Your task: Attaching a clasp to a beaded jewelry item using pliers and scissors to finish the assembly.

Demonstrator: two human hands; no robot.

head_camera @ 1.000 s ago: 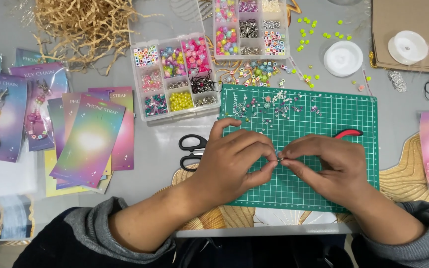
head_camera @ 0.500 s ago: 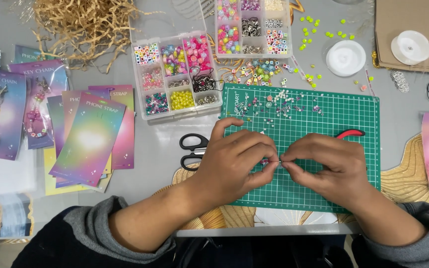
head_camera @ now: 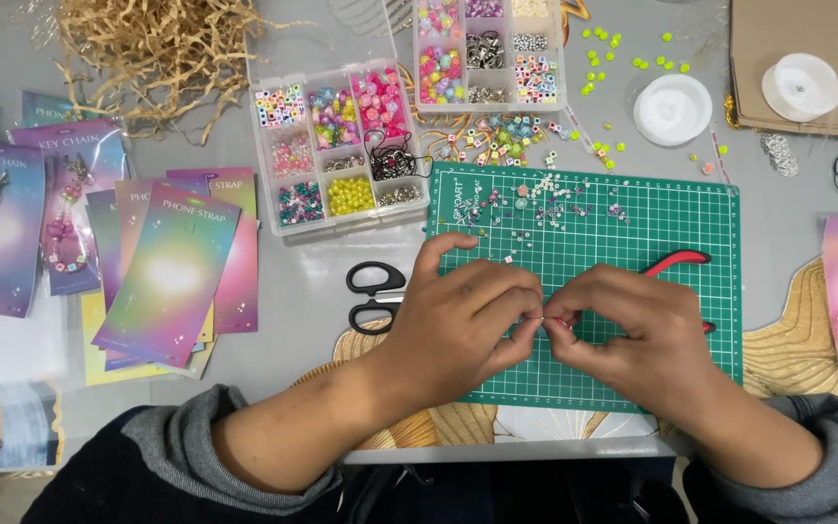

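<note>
Both hands over the green cutting mat (head_camera: 632, 233), fingertips meeting near its middle. Left hand (head_camera: 467, 325): fingers curled narrow, thumb and forefinger pinched on a tiny pinkish bead (head_camera: 557, 320). Right hand (head_camera: 632, 335): fingers likewise pinched narrow at the same spot, tip to tip with the left. Bead mostly hidden between the fingertips; whether a cord runs through it cannot be told.

Just left of the left fingers: black-handled scissors (head_camera: 372, 296), flat on the desk (head_camera: 322, 262), blades under the hand. Just beyond the right fingers: red-handled pliers (head_camera: 679, 260) on the mat, partly covered by the right hand. Loose small beads (head_camera: 545, 199) scattered on the mat's far part, beyond both sets of fingers.

Further beyond the left fingers: clear compartment box (head_camera: 337, 146) of coloured beads; a second bead box (head_camera: 487, 49) beyond the meeting point. Far beyond the right fingers: white spool (head_camera: 672, 109), neon yellow beads (head_camera: 598, 44) near it. Well left of the fingers: stack of pastel backing cards (head_camera: 172, 272); tan paper shred (head_camera: 157, 53) beyond those.
</note>
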